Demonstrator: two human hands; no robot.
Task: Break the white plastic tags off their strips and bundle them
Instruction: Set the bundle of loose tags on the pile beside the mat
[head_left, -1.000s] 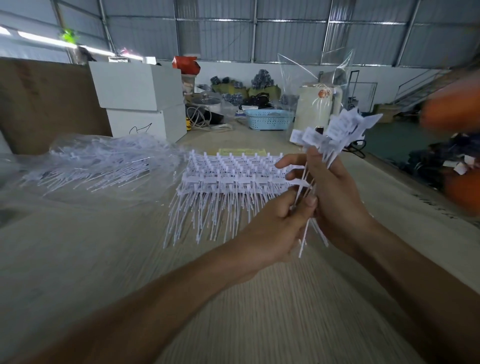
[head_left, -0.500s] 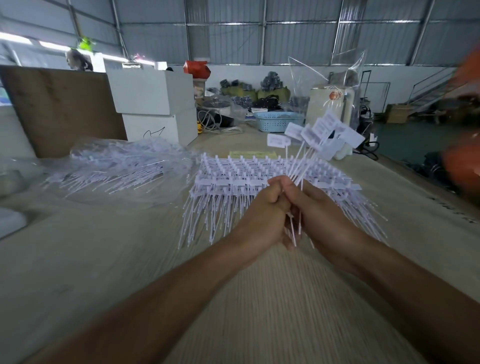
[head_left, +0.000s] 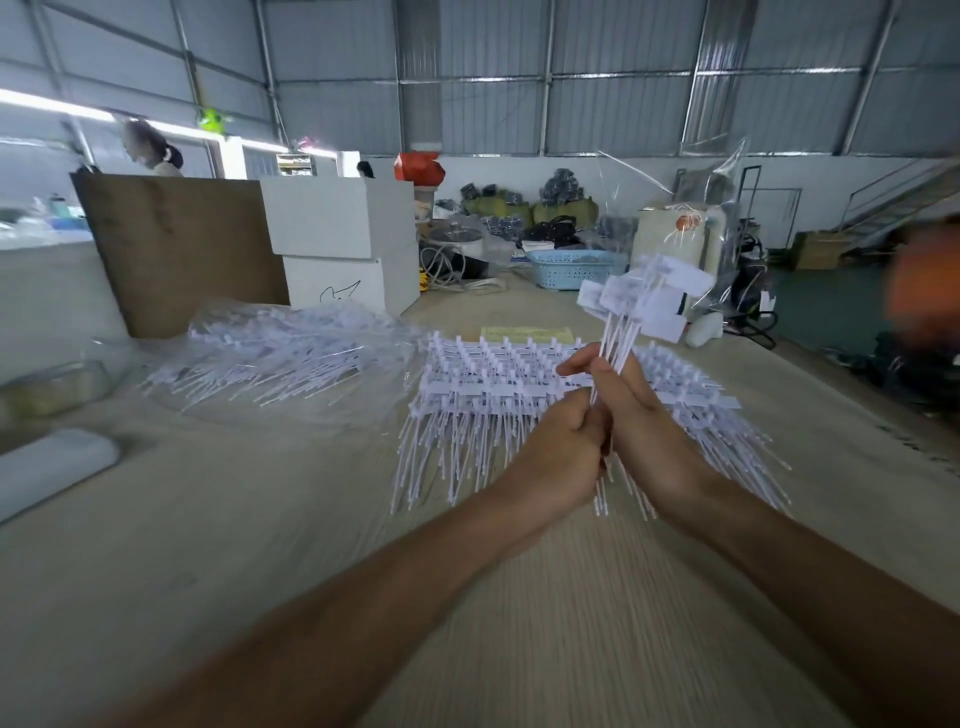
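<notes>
Between both fists, the bundle of loose tags stands upright, left hand and right hand clenched together round its stems, so tapping the tails level before reaching beyond the knuckles to the unbroken strips seems wise.

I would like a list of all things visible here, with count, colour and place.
bundle of tags: one, white, held upright in both hands
tag strips: a stack, white, table centre
bagged tags: one clear bag, table left
boxes: two, white, stacked at the back
board: one, brown, back left
basket: one, light blue, far end
table: one, beige
left hand: shut on the stems
right hand: shut on the stems
</notes>
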